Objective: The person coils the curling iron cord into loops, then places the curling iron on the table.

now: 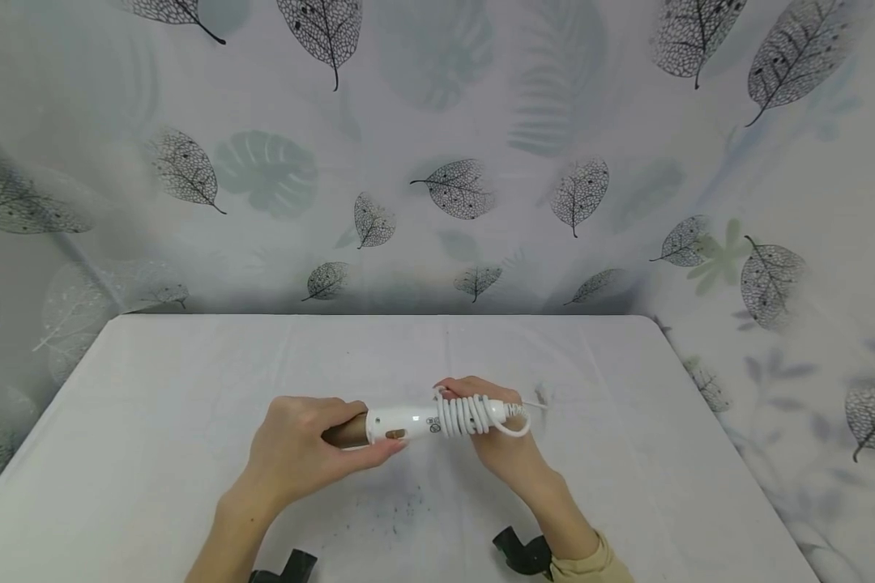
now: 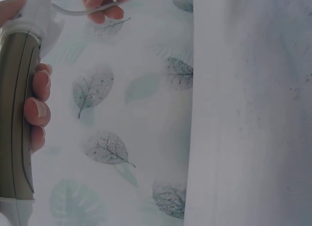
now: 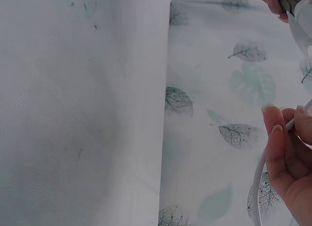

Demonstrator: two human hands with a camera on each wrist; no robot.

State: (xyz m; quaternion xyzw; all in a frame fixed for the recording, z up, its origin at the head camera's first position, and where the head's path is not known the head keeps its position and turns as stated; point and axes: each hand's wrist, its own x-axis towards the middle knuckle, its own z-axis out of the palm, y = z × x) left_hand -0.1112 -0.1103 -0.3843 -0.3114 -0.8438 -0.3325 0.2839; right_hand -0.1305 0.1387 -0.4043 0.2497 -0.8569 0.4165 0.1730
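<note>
A hair styling iron (image 1: pixel 397 423) with a white handle and a gold-brown barrel (image 2: pixel 17 119) is held level above the table. My left hand (image 1: pixel 299 445) grips the barrel, fingers (image 2: pixel 38 109) wrapped round its far side and the thumb lying along the handle. The white cord (image 1: pixel 467 416) is wound in several coils round the handle's right end. Beside those coils is my right hand (image 1: pixel 510 457), pinching a loose stretch of cord (image 3: pixel 258 182) between thumb and fingers. In the head view the handle and coils partly hide the right fingers.
The white table (image 1: pixel 189 389) has dark specks (image 1: pixel 401 514) on its cover near the front. A leaf-printed cloth (image 1: pixel 423 105) hangs behind and at both sides. Black curved pieces (image 1: pixel 522 552) show by each wrist, and a tan sleeve (image 1: pixel 591 563) covers the right forearm.
</note>
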